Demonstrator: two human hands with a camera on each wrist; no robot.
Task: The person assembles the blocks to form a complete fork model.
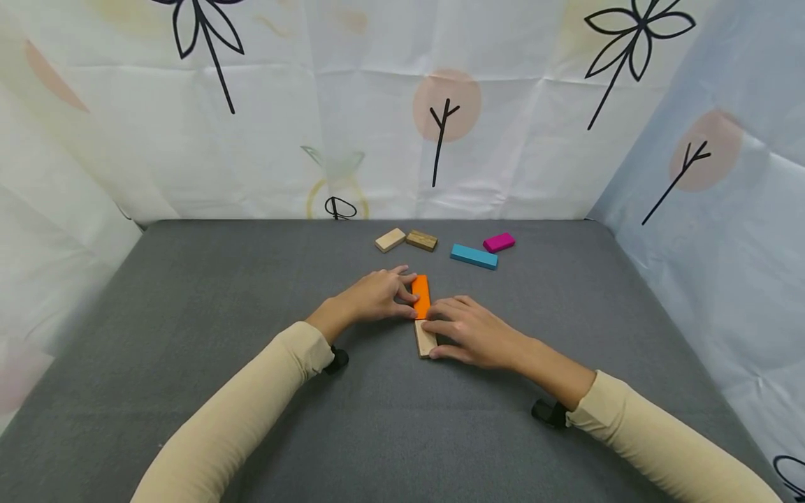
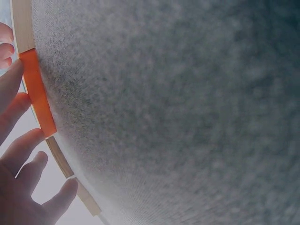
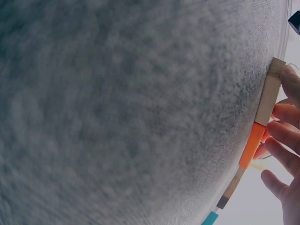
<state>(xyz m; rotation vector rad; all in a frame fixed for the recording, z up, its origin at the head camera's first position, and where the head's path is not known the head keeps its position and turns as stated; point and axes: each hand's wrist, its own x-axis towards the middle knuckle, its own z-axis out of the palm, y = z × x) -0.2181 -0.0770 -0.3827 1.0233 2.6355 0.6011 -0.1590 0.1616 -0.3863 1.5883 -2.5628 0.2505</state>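
Note:
An orange block [image 1: 421, 297] lies lengthwise on the grey table, its near end touching a pale wooden block [image 1: 425, 340], so the two form one line. The left hand [image 1: 376, 296] touches the orange block's left side with its fingertips, fingers slightly bent. From the right, the right hand [image 1: 476, 334] has its thumb at the near end of the pale block and its fingers near the joint. In the left wrist view the left fingers meet the orange block [image 2: 38, 93]. In the right wrist view the right thumb rests on the pale block [image 3: 269, 93].
Farther back on the grey table [image 1: 402, 433] lie another pale block [image 1: 390, 240], a brown block [image 1: 421, 241], a blue block [image 1: 474, 256] and a magenta block [image 1: 499, 242]. Patterned white cloth [image 1: 377, 105] hangs behind the table and at both sides.

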